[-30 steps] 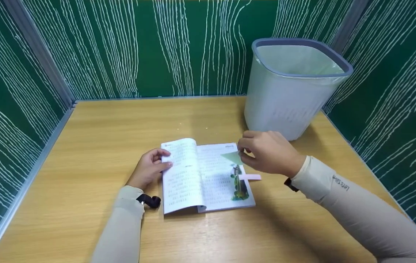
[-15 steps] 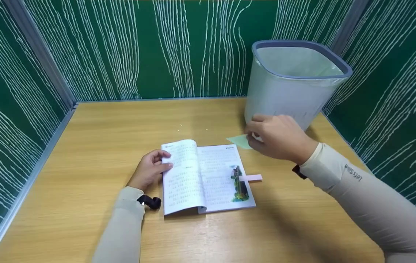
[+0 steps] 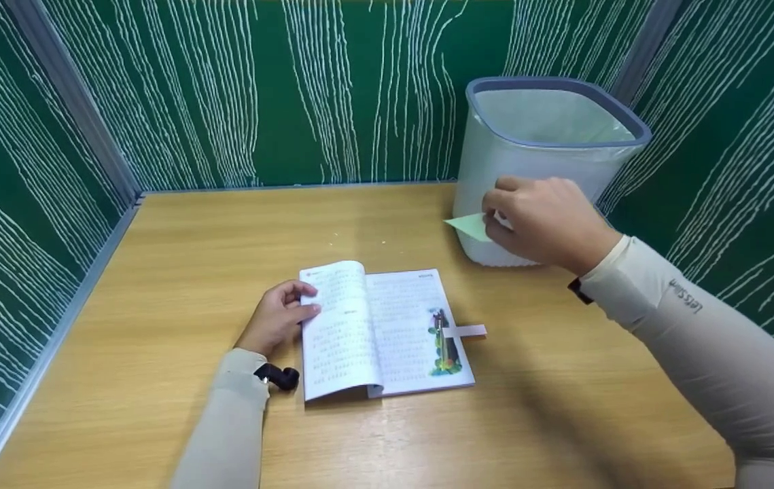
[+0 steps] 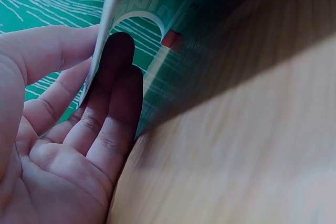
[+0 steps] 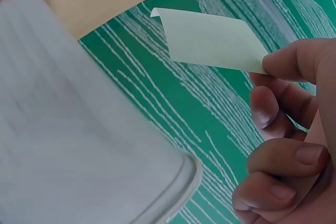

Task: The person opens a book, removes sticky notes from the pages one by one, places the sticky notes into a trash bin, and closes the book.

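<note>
An open book (image 3: 403, 299) lies on the table, its left pages bowed upward. My left hand (image 3: 278, 316) grips the book's left edge, thumb on the page; the left wrist view shows its fingers (image 4: 113, 108) behind the cover. In the head view my right hand (image 3: 546, 221) is raised in front of the bin's lower wall. It pinches a pale green paper note (image 5: 210, 40) between thumb and forefinger by one corner; the note's far corner is bent. A pink paper strip (image 3: 466, 331) sticks out from the book's right page.
A white bin (image 3: 529, 163) with a grey rim and a clear liner stands at the back right of the wooden table (image 3: 189, 272). Green panels (image 3: 414, 88) with white wavy lines close off the back and sides. Tiny white specks lie behind the book.
My right hand has carried the green note up and away from the book's right page, rightward and back toward the bin. The left hand and the book have stayed in place.
</note>
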Demonstrator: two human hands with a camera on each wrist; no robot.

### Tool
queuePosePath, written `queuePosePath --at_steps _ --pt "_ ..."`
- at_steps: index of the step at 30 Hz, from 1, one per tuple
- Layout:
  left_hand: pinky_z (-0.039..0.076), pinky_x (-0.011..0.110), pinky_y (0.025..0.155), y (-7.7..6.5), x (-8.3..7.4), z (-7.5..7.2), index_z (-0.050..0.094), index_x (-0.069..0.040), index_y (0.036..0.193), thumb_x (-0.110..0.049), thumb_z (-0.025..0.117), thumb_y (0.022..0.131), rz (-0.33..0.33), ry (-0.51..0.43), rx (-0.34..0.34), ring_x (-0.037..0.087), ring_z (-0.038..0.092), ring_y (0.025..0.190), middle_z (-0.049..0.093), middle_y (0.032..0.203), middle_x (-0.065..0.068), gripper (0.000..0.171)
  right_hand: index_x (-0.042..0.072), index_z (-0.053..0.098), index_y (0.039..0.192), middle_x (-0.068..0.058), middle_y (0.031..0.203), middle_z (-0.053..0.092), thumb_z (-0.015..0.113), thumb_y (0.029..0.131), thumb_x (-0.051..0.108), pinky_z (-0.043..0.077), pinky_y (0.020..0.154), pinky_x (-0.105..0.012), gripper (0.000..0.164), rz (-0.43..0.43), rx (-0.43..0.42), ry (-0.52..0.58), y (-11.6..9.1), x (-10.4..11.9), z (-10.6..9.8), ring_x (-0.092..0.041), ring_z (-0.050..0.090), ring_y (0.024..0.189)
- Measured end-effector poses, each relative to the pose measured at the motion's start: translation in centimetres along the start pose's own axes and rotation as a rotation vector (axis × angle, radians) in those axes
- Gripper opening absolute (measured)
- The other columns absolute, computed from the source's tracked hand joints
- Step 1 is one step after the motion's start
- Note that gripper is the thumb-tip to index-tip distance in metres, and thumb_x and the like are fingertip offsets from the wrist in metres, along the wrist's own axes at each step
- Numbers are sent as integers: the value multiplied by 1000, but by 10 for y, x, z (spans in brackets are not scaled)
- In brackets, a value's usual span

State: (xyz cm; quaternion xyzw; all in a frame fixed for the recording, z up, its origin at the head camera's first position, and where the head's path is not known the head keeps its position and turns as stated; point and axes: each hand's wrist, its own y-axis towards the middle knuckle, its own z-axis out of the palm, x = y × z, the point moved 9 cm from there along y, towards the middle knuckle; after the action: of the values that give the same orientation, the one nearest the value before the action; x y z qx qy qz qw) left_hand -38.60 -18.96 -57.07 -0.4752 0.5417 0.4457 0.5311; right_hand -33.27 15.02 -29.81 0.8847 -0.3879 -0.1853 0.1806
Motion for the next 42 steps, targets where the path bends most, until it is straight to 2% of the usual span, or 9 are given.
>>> queuePosePath --at_steps 10,18,27,33,42 --pt "54 22 77 -2 2 -3 63 1 117 0 76 89 5 27 -8 19 60 92 60 113 12 31 11 78 100 -10 93 75 69 94 18 59 58 -42 13 24 -39 13 9 -11 -26 -28 69 69" --pt "50 21 74 -2 -1 -3 66 -1 113 0 78 87 18 60 -23 18 58 91 61 111 10 28 7 76 97 -10 89 70 68 94 14 56 56 -42 11 49 -95 -20 17 -29 -48 -27 66 69" --pt "52 21 75 -2 -2 -3 66 -1 113 1 77 88 13 56 -25 19 59 92 63 111 11 28 7 77 103 -13 95 70 68 97 21 59 67 -52 18 166 -105 -60 21 -53 -65 -32 66 78" --pt "53 21 76 -1 1 -3 65 -1 113 1 77 88 -6 53 -25 19 60 94 63 111 11 28 6 77 107 -14 100 70 67 97 24 60 72 -54 22 190 -144 -74 25 -61 -76 -34 66 81" --pt "54 22 79 0 -1 -1 65 1 115 2 76 88 4 48 -16 19 60 95 62 112 12 29 4 77 108 -17 103 71 66 98 26 59 76 -59 26 228 -205 -112 29 -75 -89 -36 66 86"
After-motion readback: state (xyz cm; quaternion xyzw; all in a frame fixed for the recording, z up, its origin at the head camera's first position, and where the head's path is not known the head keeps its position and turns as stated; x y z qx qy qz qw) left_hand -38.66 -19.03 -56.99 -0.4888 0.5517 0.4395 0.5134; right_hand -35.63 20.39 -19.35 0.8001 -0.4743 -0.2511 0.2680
